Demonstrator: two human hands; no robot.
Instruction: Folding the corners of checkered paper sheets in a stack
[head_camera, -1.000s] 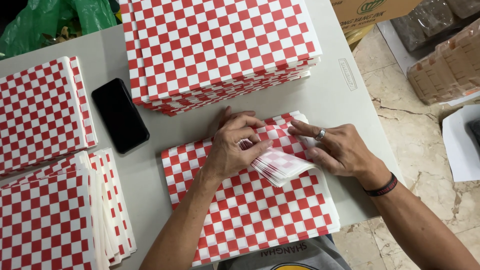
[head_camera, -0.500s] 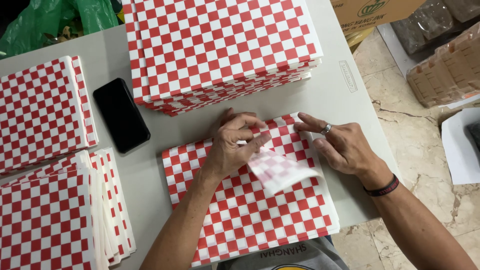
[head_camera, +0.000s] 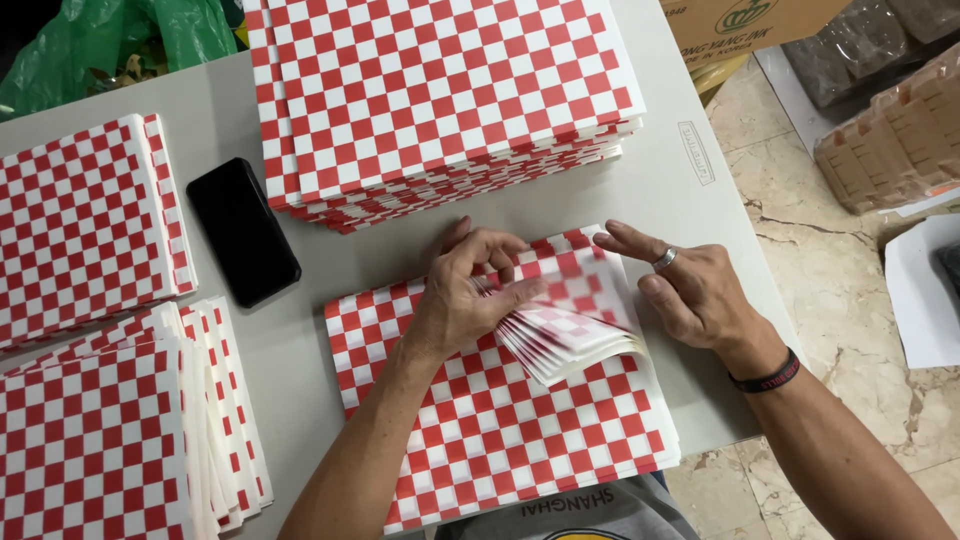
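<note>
A small stack of red-and-white checkered paper sheets (head_camera: 520, 420) lies on the grey table (head_camera: 310, 380) right in front of me. My left hand (head_camera: 465, 295) bends up the far right corner of several sheets and fans them with thumb and fingers. My right hand (head_camera: 685, 290), with a ring on one finger and a dark band on the wrist, rests beside the lifted sheet edges, its fingers spread and touching them.
A tall stack of checkered sheets (head_camera: 440, 100) sits at the far side. Two more piles (head_camera: 80, 220) (head_camera: 110, 440) lie at the left, with a black phone (head_camera: 243, 230) between. Green plastic (head_camera: 120, 40), a cardboard box (head_camera: 750, 20) and wrapped bundles (head_camera: 890, 140) sit beyond the table.
The lifted corner of sheets has fanned out wider under my left thumb. My right hand has slid slightly right, off the top of the sheets to their edge.
</note>
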